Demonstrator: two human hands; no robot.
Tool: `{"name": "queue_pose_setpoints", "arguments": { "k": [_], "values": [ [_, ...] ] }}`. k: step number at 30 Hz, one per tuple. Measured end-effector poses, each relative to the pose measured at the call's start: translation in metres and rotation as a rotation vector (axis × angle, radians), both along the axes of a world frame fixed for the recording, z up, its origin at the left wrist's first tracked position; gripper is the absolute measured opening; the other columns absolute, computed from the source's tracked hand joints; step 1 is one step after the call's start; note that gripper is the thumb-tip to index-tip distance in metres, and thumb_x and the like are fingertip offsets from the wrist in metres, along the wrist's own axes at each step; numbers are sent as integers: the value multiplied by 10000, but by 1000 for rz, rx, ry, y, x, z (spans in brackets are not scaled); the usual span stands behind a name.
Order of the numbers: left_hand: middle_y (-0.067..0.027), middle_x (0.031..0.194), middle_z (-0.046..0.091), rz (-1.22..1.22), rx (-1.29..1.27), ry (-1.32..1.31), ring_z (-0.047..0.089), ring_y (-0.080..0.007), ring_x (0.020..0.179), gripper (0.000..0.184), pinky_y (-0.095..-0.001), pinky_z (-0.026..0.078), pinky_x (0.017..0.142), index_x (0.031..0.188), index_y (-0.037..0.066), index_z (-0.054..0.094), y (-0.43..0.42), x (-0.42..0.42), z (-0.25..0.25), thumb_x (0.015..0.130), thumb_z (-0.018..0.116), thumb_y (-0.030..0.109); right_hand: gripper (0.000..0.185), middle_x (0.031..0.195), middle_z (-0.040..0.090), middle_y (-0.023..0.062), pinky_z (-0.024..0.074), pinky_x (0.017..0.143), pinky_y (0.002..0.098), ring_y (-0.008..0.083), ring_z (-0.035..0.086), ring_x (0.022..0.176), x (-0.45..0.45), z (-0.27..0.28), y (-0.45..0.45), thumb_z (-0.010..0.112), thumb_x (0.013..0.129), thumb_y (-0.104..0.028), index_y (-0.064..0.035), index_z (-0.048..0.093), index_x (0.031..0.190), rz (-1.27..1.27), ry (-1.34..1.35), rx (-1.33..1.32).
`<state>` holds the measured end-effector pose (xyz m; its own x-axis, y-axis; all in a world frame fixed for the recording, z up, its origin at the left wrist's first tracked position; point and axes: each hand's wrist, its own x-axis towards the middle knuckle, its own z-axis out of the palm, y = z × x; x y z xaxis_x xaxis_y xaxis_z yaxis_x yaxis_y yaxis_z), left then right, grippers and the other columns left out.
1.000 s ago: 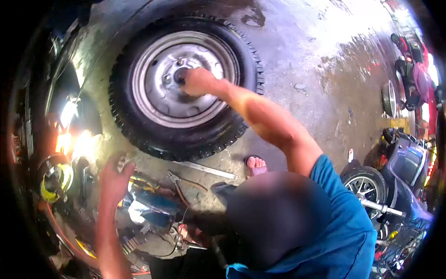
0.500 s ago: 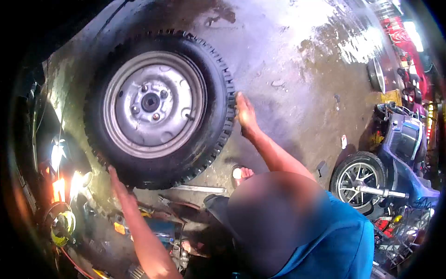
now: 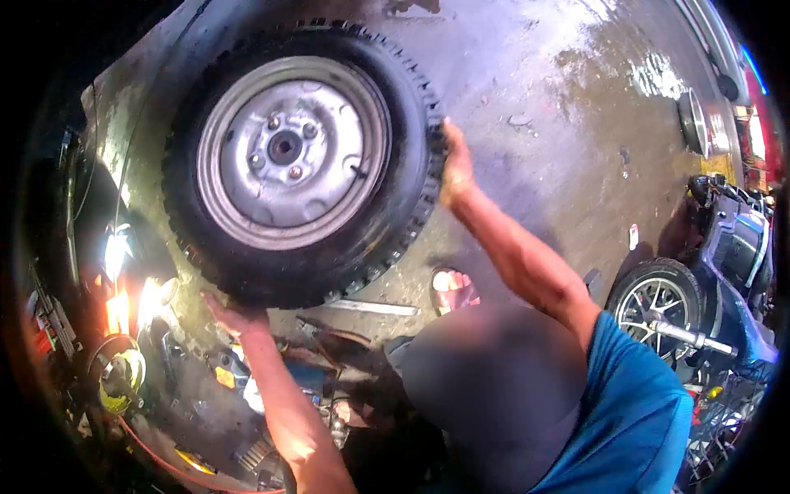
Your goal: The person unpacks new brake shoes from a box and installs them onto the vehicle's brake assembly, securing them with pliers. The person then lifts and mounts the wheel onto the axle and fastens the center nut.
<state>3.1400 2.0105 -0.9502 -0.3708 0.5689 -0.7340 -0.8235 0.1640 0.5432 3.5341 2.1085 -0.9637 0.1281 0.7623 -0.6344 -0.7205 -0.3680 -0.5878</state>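
A car wheel (image 3: 317, 198) with a grey steel rim, bolts around its hub and a black knobbly tyre lies rim face up. My left hand (image 3: 234, 317) is at the tyre's lower left edge, fingers reaching along its underside. Against the tread on the opposite side rests my right hand (image 3: 457, 165), thumb side up and fingers partly hidden by the tyre. The wheel is held between both hands. Whether it is lifted off the floor, I cannot tell.
A flat metal bar (image 3: 374, 308) lies below the tyre, beside a sandalled foot (image 3: 453, 290). Tools and a yellow-and-blue item (image 3: 229, 370) clutter the lower left, near a bright lamp (image 3: 152, 300). A motorbike wheel (image 3: 658, 305) stands at right on the wet concrete floor (image 3: 543, 165).
The whole view has shifted, so wheel and floor sit higher and further right. My left hand has moved in under the tyre's edge, and my right hand presses closer to the tread.
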Motion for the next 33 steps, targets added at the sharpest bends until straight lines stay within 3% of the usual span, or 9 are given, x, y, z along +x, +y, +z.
{"name": "queue_pose_setpoints", "arguments": {
  "k": [1,3,5,7,10,13,21,26,33],
  "values": [
    [-101,1477,347,-13,1,66,343,-323,1338,753,-497,259,1118,1430,85,364,2,7,6,874,467,583,520,1020,659,81,508,842,433,241,632,873,7,-2,5,568,840,-562,-114,623,1097,-48,36,0],
    [-92,1454,384,-27,4,188,374,-330,1316,695,-514,302,1096,1412,110,404,5,26,17,884,437,561,550,988,662,75,517,805,404,228,633,866,24,-4,14,545,846,-584,-107,616,1111,30,28,83],
    [-92,1390,459,0,53,166,438,-309,1265,573,-509,351,1060,1361,102,469,10,49,54,905,462,450,723,1105,650,126,486,883,405,259,630,950,36,16,29,515,853,-599,-42,475,1312,37,-421,34],
    [-93,1362,489,-57,88,177,460,-303,1247,520,-508,358,1056,1352,116,484,7,48,70,920,466,406,748,1226,575,146,433,938,384,263,543,1099,39,61,41,581,850,-525,-53,397,1400,109,-386,-55],
    [-107,1360,501,-104,214,215,480,-318,1234,476,-521,378,1037,1356,113,481,13,61,99,954,471,367,552,1268,545,146,389,1010,344,231,508,1131,74,66,58,561,909,-379,-100,459,1373,50,-590,75],
    [-133,1363,504,-235,447,100,494,-332,1223,461,-523,401,1020,1363,90,467,24,65,123,970,484,330,502,1181,623,143,428,1006,377,253,581,1077,104,86,54,528,942,-375,-29,518,1306,281,-185,47],
    [-87,1128,657,-211,356,247,610,-268,1053,311,-439,468,934,1132,66,613,46,115,173,923,609,296,500,1151,623,133,455,951,374,250,585,1049,121,107,48,559,923,-380,-21,531,1270,172,-358,48],
    [-118,1428,391,-419,576,62,314,-293,1338,760,-519,229,1105,1415,137,369,24,108,210,831,602,564,499,1132,624,126,472,917,373,249,588,1031,137,111,57,579,911,-383,-16,540,1247,161,-378,84],
    [-65,1210,609,-252,360,296,564,-256,1110,489,-424,414,993,1245,100,538,46,124,183,891,617,429,499,1105,624,117,496,870,371,247,592,1006,135,94,110,606,894,-388,-9,551,1215,211,-208,157]
  ]
}}
